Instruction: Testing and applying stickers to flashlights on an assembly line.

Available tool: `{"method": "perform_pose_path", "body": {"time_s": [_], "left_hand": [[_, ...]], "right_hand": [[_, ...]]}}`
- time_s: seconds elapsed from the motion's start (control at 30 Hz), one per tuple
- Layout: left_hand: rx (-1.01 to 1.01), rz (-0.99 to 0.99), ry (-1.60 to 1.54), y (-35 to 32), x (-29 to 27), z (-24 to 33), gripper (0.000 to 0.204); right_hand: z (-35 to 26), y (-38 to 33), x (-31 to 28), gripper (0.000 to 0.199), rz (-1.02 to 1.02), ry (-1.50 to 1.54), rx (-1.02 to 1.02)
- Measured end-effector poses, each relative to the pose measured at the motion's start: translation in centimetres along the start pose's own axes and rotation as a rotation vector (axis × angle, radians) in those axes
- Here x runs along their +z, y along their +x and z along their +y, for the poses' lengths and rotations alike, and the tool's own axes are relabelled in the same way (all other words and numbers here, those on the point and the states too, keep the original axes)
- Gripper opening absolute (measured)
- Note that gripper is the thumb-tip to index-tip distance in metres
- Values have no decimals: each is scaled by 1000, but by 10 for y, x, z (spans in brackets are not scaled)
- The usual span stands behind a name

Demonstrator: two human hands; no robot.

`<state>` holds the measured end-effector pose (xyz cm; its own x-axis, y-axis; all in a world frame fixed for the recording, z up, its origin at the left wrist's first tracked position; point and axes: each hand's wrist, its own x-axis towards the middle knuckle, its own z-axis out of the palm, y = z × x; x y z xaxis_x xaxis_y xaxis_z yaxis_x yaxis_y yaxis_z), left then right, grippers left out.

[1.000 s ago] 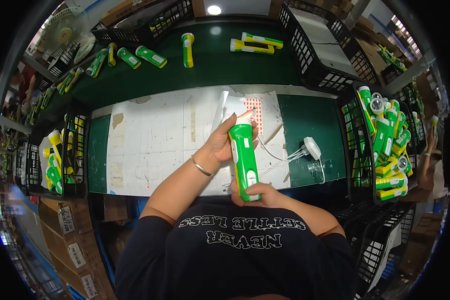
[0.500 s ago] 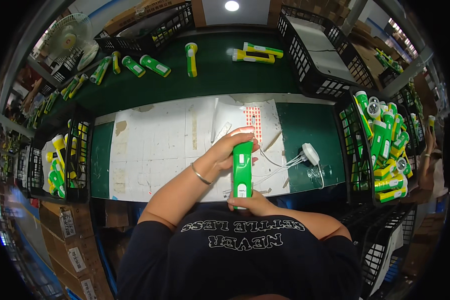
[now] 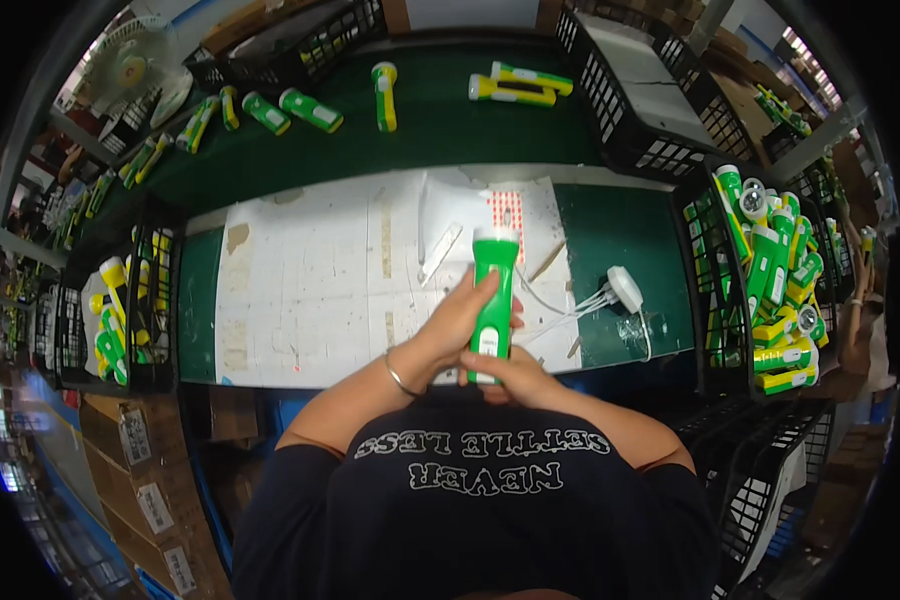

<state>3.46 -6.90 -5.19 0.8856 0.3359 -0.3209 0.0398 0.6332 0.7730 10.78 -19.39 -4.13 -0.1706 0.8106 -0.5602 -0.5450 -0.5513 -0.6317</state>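
Note:
A green flashlight [image 3: 493,305] with a white lens rim stands out in front of my chest, its head pointing away from me. My left hand [image 3: 460,318] is wrapped round the middle of its body, thumb along the left side. At the tail end, my right hand [image 3: 515,375] grips the flashlight with the thumb across it, close to a white switch. Beyond the flashlight's head lies a sheet of small red stickers [image 3: 507,203]. A white strip [image 3: 441,254] rests to the left of it. On the right is a white charger plug [image 3: 625,288] with white cables.
Black crates of green and yellow flashlights stand at the right [image 3: 712,330] and left [image 3: 160,372]. Several flashlights lie on the green surface [image 3: 440,140] at the back. A black crate [image 3: 660,150] sits at the far right. White paper [image 3: 300,290] covers the near worktop.
My left hand has slid from the flashlight's head down to its body, uncovering the lens rim. The flashlight's head now tilts slightly right. My view has shifted a little.

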Motion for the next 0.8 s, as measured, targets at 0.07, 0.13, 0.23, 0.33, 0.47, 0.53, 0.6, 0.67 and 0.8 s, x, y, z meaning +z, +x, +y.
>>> {"method": "perform_pose_path", "body": {"time_s": [0.07, 0.13, 0.23, 0.33, 0.47, 0.53, 0.6, 0.67, 0.8], "left_hand": [[65, 95, -121, 4, 2, 7, 32], [112, 127, -76, 4, -2, 20, 26], [158, 143, -23, 0, -5, 24, 27], [172, 149, 24, -5, 0, 25, 27], [285, 129, 200, -8, -1, 23, 30], [286, 75, 123, -10, -5, 21, 38], [302, 83, 152, -11, -6, 21, 42], [312, 92, 179, -11, -6, 19, 46], [340, 84, 130, -13, -19, 18, 50]], "right_hand": [[2, -1, -1, 31, 134, -50, -166], [-6, -3, -11, 35, 253, -196, -283], [-18, -7, -30, 25, 362, -747, -685], [-39, -14, -11, 11, 584, -1383, -984], [-46, -13, 1, 12, 641, -1714, -1110], [-47, -14, 4, 11, 622, -1785, -1122], [-48, -14, 5, 12, 641, -1848, -1138], [-45, -11, 5, 12, 620, -1830, -1137], [-41, -24, 6, 13, 270, -1729, -1162]]}}
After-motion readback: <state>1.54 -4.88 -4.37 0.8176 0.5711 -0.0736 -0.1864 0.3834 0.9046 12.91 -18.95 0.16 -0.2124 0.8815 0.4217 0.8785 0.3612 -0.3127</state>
